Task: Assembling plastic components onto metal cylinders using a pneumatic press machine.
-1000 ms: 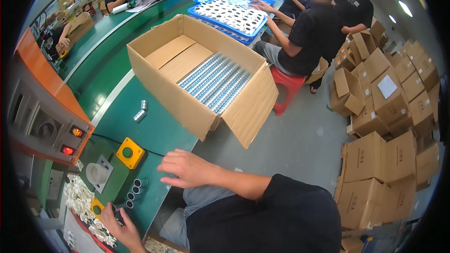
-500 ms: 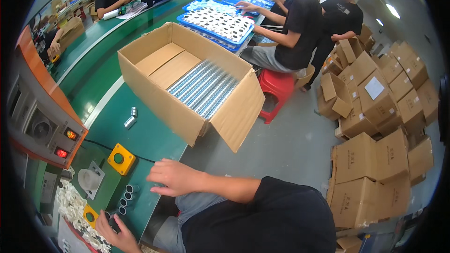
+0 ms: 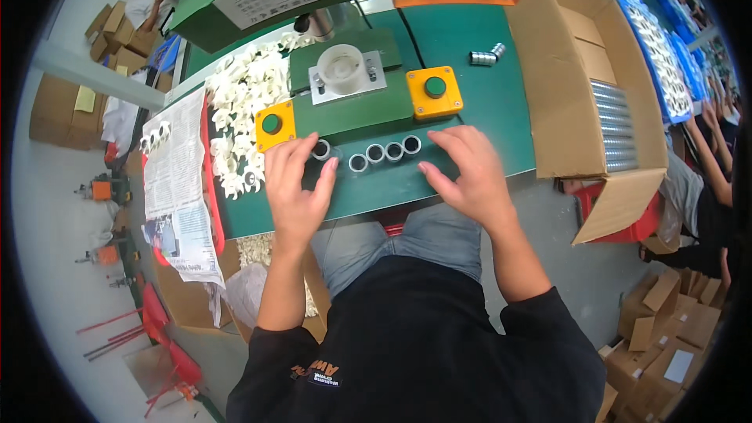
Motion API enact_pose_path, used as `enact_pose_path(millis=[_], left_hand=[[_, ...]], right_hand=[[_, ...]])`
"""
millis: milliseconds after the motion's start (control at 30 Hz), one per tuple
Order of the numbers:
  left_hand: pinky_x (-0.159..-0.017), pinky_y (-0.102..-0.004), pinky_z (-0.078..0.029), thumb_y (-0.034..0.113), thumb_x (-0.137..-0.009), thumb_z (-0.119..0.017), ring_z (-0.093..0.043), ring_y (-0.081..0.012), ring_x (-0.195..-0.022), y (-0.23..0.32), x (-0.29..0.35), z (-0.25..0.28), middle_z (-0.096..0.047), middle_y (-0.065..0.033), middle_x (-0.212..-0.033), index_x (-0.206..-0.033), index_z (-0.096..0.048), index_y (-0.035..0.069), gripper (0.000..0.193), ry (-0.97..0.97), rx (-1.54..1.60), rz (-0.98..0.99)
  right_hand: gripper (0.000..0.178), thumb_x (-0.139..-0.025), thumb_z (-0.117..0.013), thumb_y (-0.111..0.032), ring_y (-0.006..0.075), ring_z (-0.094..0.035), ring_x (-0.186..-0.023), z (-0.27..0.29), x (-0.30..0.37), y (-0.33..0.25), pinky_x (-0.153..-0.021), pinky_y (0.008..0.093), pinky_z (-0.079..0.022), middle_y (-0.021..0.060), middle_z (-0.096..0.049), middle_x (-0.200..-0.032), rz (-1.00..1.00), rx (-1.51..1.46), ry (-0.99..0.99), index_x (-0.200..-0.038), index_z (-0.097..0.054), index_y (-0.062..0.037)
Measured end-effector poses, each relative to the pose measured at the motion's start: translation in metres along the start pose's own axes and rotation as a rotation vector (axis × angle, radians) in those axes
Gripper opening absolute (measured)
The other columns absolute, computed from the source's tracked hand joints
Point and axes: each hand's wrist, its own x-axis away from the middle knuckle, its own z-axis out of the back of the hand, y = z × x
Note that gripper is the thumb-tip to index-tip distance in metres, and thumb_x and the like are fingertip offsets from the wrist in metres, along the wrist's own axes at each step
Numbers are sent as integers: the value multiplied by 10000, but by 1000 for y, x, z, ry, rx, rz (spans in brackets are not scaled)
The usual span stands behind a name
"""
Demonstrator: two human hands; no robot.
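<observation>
Several short metal rings (image 3: 376, 153) stand in a row on the green table, in front of a green press machine. One more metal ring (image 3: 321, 150) sits apart at the left, between the index finger and thumb of my left hand (image 3: 294, 192). That hand's fingers are spread, and I cannot tell whether they touch the ring. My right hand (image 3: 472, 176) hovers at the right end of the row, open, thumb and fingers apart, holding nothing. Behind the rings, a clear round holder (image 3: 341, 69) sits on the machine's metal plate.
Yellow boxes with green buttons flank the press, one left (image 3: 271, 124) and one right (image 3: 434, 88). White plastic parts (image 3: 244, 82) lie heaped at left beside a newspaper-covered red tray (image 3: 213, 196). Two metal tubes (image 3: 487, 56) lie at right, near a cardboard box (image 3: 558, 110) holding stacked tubes.
The view has swung left, bringing the press to the middle and the cardboard box to the right. My right hand is now beside the ring row; the left stays near the separate ring.
</observation>
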Motion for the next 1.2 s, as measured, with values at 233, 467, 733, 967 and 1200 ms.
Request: enact_pose_path(millis=[233, 467, 733, 967, 1200], left_hand=[[-874, -398, -513, 61, -777, -841, -633, -322, -984, -6, -3, -1, -695, -161, -1041, -1143, -696, -8, 399, 17, 90, 98], [-884, -398, -509, 56, -761, -848, -627, -321, -990, -7, -1, 0, -694, -149, -1043, -1130, -703, 10, 399, 19, 75, 90], [-871, -388, -506, 63, -771, -848, -630, -315, -976, -5, -4, 1, -693, -146, -1026, -1071, -704, -1, 339, 0, 104, 133], [-864, -385, -507, 62, -766, -850, -630, -320, -970, -6, -4, 4, -692, -145, -1017, -1052, -700, 0, 329, -11, 102, 156], [-844, -340, -510, 75, -874, -754, -654, -238, -969, -11, -6, 12, -675, -125, -1084, -1182, -665, -13, 332, 19, 195, 193]], right_hand=[[443, -779, -830, -119, 359, -634, -976, -17, -8, -3, -839, 415, -521, 167, -653, -1066, -28, -31, -3, -1173, -662, -5], [326, -804, -802, -110, 342, -661, -897, 2, -21, 16, -786, 421, -542, 157, -674, -1010, -94, -121, 168, -1081, -682, 13], [309, -855, -734, -91, 339, -594, -1074, 25, -64, 94, -908, 433, -516, 137, -642, -1122, -133, 413, 255, -1156, -693, -36], [290, -875, -735, -107, 329, -574, -1093, 20, -77, 123, -965, 417, -502, 114, -650, -1127, -186, 600, -28, -1158, -702, -55], [276, -894, -759, -163, 348, -638, -957, 18, -73, 121, -847, 433, -530, 158, -654, -1035, -248, 299, 106, -1097, -649, -11]])
